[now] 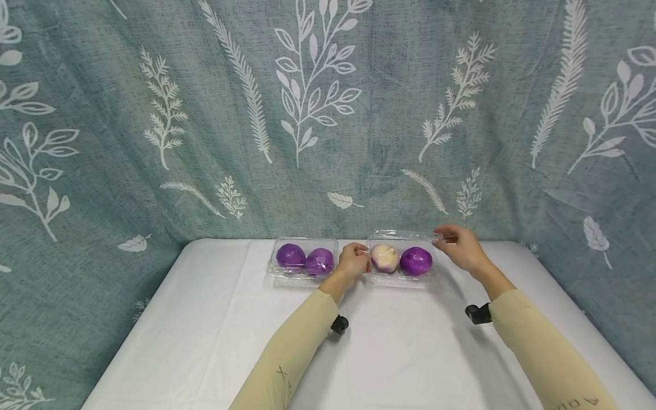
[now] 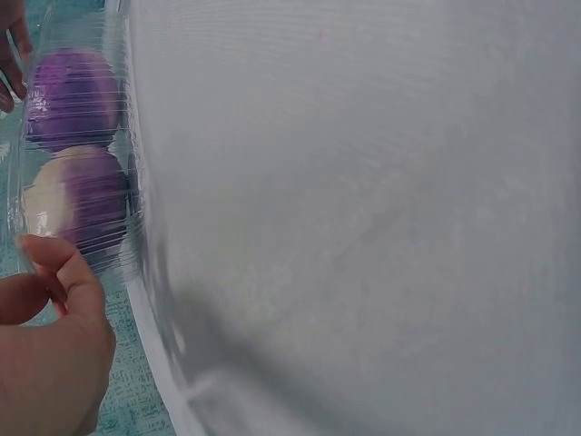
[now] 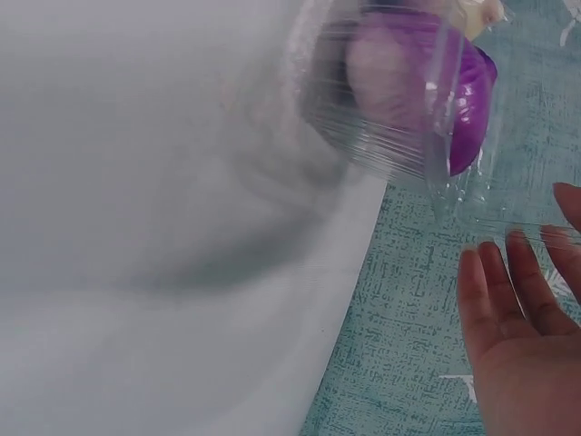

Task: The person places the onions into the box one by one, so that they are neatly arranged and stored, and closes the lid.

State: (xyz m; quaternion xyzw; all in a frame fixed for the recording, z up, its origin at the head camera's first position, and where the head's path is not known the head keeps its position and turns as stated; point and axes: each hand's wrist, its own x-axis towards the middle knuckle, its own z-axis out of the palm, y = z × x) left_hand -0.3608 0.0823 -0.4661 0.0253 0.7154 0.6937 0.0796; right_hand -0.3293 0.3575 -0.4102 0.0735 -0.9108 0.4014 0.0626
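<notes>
On the far part of the white table stands a clear plastic clamshell box. Inside it lie a cream-and-purple round item and a deep purple round item; their kind is unclear. My left hand pinches the box's left edge between thumb and fingers, as the left wrist view also shows. At the box's right end, my right hand has the thin plastic edge between its thumb and fingers. That thumb is partly out of the right wrist view.
Left of my left hand sits a second clear plastic box with two purple round items in it. A white cloth covers the table. Behind its far edge hangs a green leaf-patterned curtain.
</notes>
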